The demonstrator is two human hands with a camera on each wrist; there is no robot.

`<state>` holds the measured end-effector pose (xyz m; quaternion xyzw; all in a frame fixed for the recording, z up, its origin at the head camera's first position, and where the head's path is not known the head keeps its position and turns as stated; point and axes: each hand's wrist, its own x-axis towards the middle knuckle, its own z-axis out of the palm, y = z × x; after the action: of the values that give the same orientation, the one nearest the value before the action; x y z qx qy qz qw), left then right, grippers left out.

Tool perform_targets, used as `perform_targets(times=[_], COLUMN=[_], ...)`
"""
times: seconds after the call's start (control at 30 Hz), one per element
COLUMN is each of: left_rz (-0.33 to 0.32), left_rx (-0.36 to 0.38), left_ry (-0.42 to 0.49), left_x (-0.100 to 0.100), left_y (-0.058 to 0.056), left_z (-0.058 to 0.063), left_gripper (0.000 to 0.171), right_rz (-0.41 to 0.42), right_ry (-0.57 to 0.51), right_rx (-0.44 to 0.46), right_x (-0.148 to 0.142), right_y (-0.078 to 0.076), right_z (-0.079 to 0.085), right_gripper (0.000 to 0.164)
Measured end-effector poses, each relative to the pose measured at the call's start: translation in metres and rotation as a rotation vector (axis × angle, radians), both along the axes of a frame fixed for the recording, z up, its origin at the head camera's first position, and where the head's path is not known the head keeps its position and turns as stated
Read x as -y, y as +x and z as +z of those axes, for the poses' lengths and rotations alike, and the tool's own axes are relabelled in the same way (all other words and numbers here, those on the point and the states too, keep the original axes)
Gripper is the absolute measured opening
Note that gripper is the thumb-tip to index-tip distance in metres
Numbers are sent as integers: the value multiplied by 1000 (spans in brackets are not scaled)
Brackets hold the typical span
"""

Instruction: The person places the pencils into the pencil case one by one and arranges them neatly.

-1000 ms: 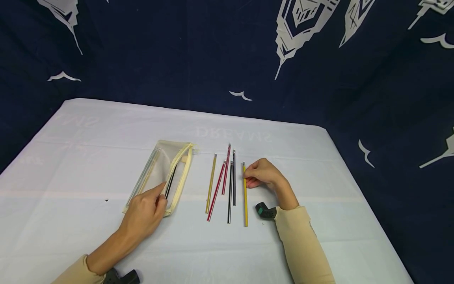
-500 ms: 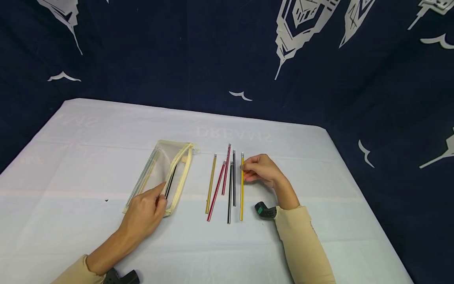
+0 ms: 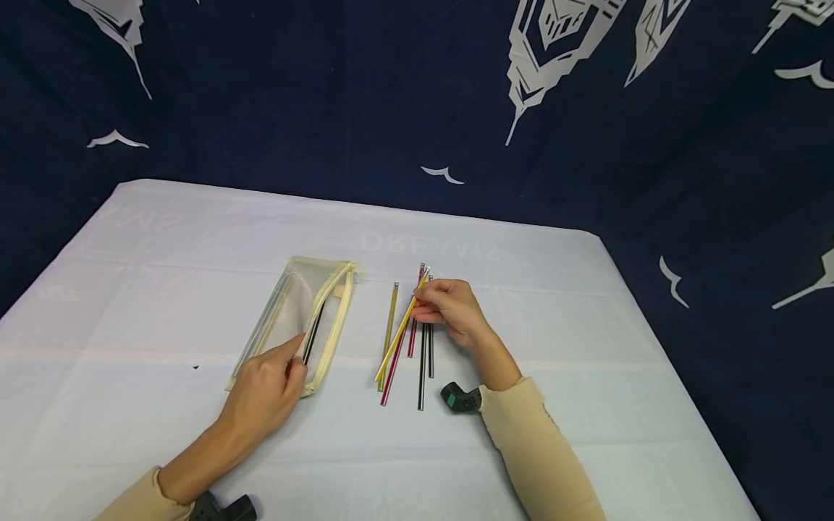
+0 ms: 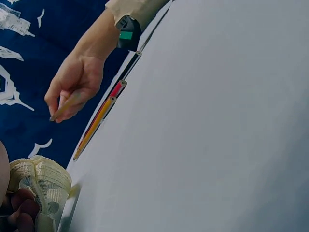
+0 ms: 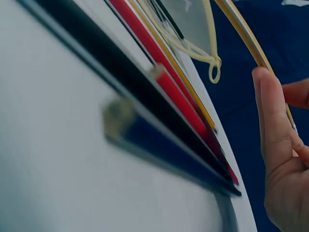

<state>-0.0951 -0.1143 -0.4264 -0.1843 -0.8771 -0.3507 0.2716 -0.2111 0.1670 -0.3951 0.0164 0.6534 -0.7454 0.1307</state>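
Note:
My right hand [image 3: 452,307] pinches a yellow pencil [image 3: 400,333] near its upper end, holding it slanted above the pencils on the table. Beneath it lie another yellow pencil [image 3: 393,307], two red pencils [image 3: 392,376] and two black pencils [image 3: 421,373], partly covered by the hand. To their left is a see-through pencil case [image 3: 329,336] with cream zip edging, its mouth parted. My left hand [image 3: 270,387] grips the near edge of that opening. Inside the case a black pencil [image 3: 314,334] shows. In the right wrist view the held yellow pencil [image 5: 246,31] rises between thumb and fingers.
A white cloth covers the table [image 3: 554,289], and a dark blue printed curtain [image 3: 391,94] hangs behind it. A small dark speck [image 3: 195,367] lies left of the case. Black wrist devices [image 3: 460,398] sit at both sleeves.
My right hand has lifted the yellow pencil from the right end of the row and carried it left over the others, tilting it. My left hand and the case stay still.

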Motion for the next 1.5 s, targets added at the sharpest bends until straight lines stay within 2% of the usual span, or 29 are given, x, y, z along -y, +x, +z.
perform_targets(times=[0.2, 0.47, 0.8, 1.13, 1.4, 1.5], left_rz=[5, 5, 2, 0, 8, 11], left_rx=[1, -1, 1, 1, 6, 9], left_ry=[-5, 3, 2, -4, -11, -14], left_x=[0, 0, 0, 1, 1, 2], left_y=[-1, 0, 0, 0, -1, -1], left_z=[1, 1, 1, 0, 2, 1], left_gripper=[34, 34, 34, 34, 35, 34], right_rz=[-28, -19, 89, 134, 294, 321], right_ry=[-48, -46, -31, 74, 79, 88], right_rx=[-22, -34, 18, 84, 88, 80], right_x=[25, 54, 75, 91, 98, 96], right_y=[3, 6, 13, 7, 11, 13], right_z=[-2, -4, 0, 0, 1, 3], right_gripper=[6, 8, 7, 18, 29, 29])
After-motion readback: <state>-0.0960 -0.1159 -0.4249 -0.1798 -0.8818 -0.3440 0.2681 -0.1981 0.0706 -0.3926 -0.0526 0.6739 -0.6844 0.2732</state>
